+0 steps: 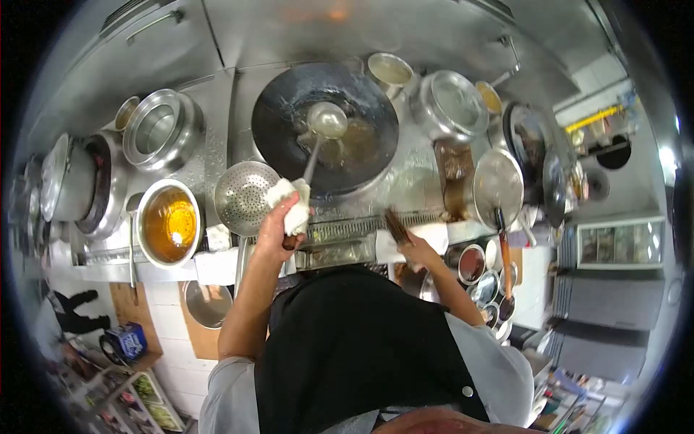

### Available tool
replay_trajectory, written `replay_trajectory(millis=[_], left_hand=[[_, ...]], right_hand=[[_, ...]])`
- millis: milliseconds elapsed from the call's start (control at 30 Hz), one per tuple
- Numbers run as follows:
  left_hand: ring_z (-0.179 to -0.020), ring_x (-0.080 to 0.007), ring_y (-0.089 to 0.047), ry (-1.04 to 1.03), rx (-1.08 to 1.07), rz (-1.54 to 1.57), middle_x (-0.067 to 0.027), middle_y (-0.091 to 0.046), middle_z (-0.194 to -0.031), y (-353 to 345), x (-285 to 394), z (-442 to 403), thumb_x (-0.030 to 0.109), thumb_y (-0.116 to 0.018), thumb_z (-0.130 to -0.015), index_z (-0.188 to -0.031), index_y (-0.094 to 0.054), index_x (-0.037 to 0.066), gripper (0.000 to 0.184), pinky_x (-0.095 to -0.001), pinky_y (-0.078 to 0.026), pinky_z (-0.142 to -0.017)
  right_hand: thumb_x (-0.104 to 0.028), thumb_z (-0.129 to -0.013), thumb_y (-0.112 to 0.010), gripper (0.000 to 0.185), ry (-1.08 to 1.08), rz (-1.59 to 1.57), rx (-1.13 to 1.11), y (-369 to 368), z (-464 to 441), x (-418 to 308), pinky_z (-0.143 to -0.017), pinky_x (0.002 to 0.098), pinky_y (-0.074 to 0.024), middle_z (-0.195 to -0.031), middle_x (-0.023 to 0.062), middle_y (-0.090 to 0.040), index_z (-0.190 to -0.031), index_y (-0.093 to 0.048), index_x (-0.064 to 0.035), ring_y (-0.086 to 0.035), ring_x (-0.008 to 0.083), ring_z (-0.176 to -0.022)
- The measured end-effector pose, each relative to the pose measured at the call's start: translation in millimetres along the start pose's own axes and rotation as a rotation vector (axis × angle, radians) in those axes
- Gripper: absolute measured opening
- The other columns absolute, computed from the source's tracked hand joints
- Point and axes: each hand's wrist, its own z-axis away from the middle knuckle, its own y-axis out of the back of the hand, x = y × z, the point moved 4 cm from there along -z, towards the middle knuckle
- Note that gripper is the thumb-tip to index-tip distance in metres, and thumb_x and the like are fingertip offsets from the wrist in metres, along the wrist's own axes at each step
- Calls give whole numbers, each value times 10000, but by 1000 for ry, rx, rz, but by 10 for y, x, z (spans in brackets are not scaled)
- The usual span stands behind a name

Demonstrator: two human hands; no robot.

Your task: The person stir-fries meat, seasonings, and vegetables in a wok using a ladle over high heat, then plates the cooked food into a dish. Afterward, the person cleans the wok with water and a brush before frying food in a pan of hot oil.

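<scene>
My left hand [273, 230] is closed round the handle of a ladle [327, 120], with a folded white cloth [293, 206] between hand and handle. The ladle's bowl is inside a large black wok [278, 108], above a little brownish liquid at its bottom. A perforated strainer [244, 195] lies just beside my left hand. My right hand [419, 252] is closed on a dark brown bundle that looks like a bamboo wok brush [396, 227], held over the counter's front edge, apart from the wok.
A white-rimmed pot of amber oil [149, 246] stands at left, near stacked metal pots [130, 141]. Right of the wok are a metal pot [441, 123] and a wooden-handled mesh strainer [499, 188]. Sauce bowls [472, 265] sit low at right. A drain grate [340, 230] runs along the front.
</scene>
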Motion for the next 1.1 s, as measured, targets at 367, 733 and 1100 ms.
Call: replay_trajectory(millis=[367,733,1100], left_hand=[[-566,-90,-599,-4,62,-229,-3,-669,-795,-357,-197,110,364,-737,-925,-1121,-651,113,329,-233,-374,-401],[-899,-355,-722,-375,63,-1584,-205,-671,-1019,-58,538,240,195,-754,-819,-1179,-713,83,380,-464,-593,-790],[-884,-412,-684,-686,402,-1423,-195,-595,-1029,843,54,953,176,-824,-731,-1110,-729,84,402,-521,-559,-769]], right_hand=[[-298,-803,-806,660,175,617,-194,1075,-2692,-2808,-1017,422,-517,-1312,152,-691,-1413,-616,-131,-654,342,-1203],[-354,-860,-735,527,210,384,555,1995,-2328,-3395,-982,464,-529,-1238,201,-708,-1321,-671,-108,-661,397,-1155],[-330,-854,-706,385,178,628,-357,1024,-1849,-3158,-953,430,-538,-1181,171,-730,-1132,-738,-66,-696,360,-1087]])
